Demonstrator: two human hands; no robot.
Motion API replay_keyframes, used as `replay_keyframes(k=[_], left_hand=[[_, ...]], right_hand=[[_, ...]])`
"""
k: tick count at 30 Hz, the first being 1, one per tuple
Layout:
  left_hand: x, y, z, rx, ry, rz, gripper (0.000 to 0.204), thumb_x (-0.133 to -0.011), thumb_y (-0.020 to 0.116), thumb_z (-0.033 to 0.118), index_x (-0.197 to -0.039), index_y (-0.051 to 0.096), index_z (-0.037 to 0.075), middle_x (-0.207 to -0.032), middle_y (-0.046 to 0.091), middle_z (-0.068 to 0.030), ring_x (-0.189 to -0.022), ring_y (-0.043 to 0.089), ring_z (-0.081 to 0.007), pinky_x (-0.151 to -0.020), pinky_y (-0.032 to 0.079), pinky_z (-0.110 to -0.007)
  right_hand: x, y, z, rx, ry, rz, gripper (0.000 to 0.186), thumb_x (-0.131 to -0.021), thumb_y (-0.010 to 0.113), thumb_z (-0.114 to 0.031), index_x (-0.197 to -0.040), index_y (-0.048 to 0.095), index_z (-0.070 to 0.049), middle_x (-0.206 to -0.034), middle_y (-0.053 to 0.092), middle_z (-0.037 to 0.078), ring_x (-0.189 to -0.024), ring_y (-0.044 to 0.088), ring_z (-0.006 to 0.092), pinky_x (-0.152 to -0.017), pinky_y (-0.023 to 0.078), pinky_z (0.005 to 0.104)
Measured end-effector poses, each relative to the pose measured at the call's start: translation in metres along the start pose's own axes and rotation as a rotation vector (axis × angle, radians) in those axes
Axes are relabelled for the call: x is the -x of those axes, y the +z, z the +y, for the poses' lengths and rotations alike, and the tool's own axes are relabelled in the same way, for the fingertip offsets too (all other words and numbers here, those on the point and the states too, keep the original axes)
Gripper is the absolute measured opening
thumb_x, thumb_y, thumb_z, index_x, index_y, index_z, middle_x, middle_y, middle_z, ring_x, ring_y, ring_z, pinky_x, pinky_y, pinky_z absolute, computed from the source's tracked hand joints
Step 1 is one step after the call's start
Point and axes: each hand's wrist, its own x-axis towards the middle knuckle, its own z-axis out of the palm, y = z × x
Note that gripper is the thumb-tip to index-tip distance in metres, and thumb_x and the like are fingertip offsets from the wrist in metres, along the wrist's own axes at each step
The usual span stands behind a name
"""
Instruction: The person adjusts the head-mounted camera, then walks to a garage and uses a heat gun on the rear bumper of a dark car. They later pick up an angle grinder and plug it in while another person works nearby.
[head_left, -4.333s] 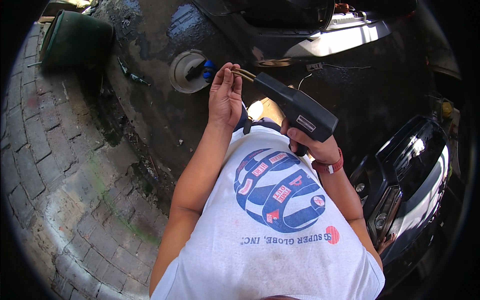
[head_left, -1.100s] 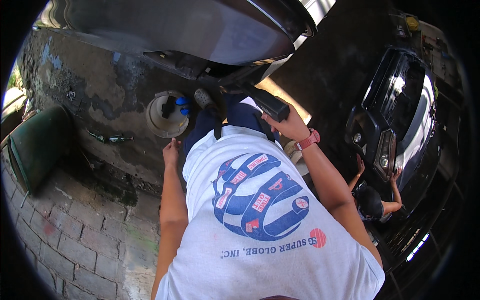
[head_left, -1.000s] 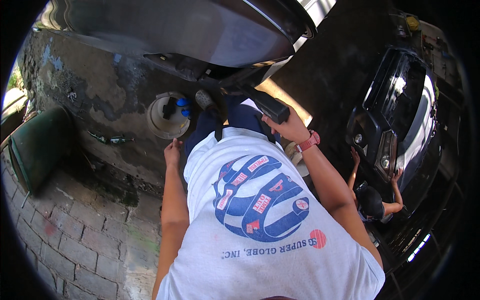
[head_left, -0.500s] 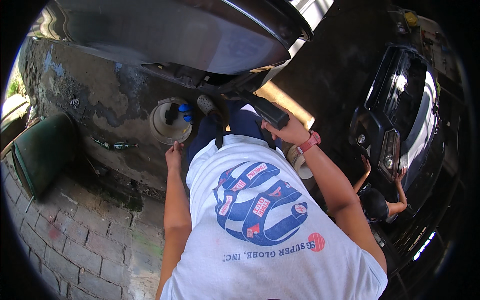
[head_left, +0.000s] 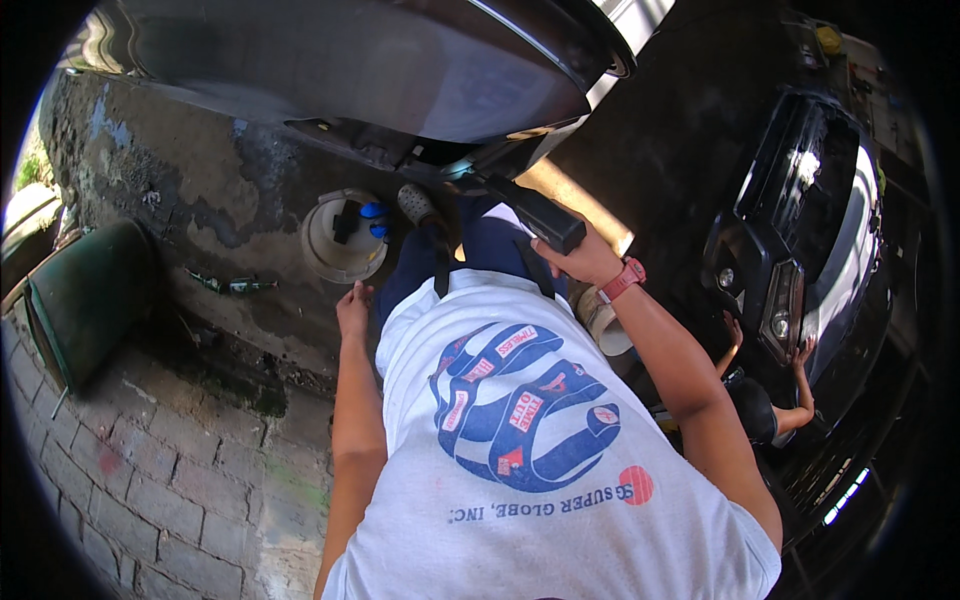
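Black pistol-shaped tool [head_left: 545,222]: held in the right hand [head_left: 590,257], front end directed at the lower edge of the dark car panel [head_left: 400,85]; we cannot tell whether it touches.
Lit patch [head_left: 459,170]: blue-white, under the panel edge beyond the tool's front; we cannot confirm its source.
Right fingers: wrapped around the tool's grip, partly hidden by the housing; we cannot determine trigger pressure.
Left hand [head_left: 353,308]: hangs just beside the white bucket [head_left: 350,268], apparently empty; fingers loosely curled, and we cannot tell whether thumb and forefinger meet.
Bucket contents: blue item [head_left: 374,211] and black item [head_left: 345,222].
Step in hand: we judge it to be work with the tool at the panel's underside.
Next move: in our judgement, it calls for a steady right wrist and a well-aligned tip.
White shirt [head_left: 540,430]: we note blue bands with small red labels, a line of inverted lettering and a red disc.
Tool housing: we find no legible writing.
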Motion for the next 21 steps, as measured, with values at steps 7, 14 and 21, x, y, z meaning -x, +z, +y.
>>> replay_keyframes(k=[7,14,21], left_hand=[[0.004,0.011,-0.003,-0.074,0.074,0.081,0.046,-0.104,0.062,0.045,-0.097,0.08,0.003,-0.073,0.064,-0.0012,-0.067,0.056,-0.012,-0.065,0.046,-0.03],[-0.001,0.021,0.013,-0.119,0.065,0.11,0.046,-0.102,0.059,0.047,-0.094,0.082,0.009,-0.077,0.071,-0.0085,-0.074,0.067,-0.0191,-0.074,0.052,-0.036],[0.009,0.019,0.024,-0.062,0.134,0.087,0.045,-0.105,0.06,0.042,-0.09,0.078,0.003,-0.074,0.066,-0.0007,-0.063,0.052,-0.0095,-0.061,0.043,-0.029]], right_hand=[[-0.002,-0.001,0.008,0.065,0.019,-0.006,0.072,-0.092,0.078,-0.023,-0.15,0.042,0.001,-0.084,0.068,0.005,-0.055,0.064,0.0123,-0.052,0.052,0.0291],[-0.013,-0.008,0.002,0.033,0.012,0.003,0.039,-0.091,0.073,-0.007,-0.126,0.06,0.002,-0.077,0.066,0.005,-0.05,0.062,0.0131,-0.049,0.051,0.0291],[-0.002,-0.011,0.001,0.151,0.039,0.043,0.035,-0.094,0.077,-0.027,-0.11,0.062,0.0,-0.065,0.065,0.002,-0.05,0.06,0.0119,-0.052,0.049,0.0295]])
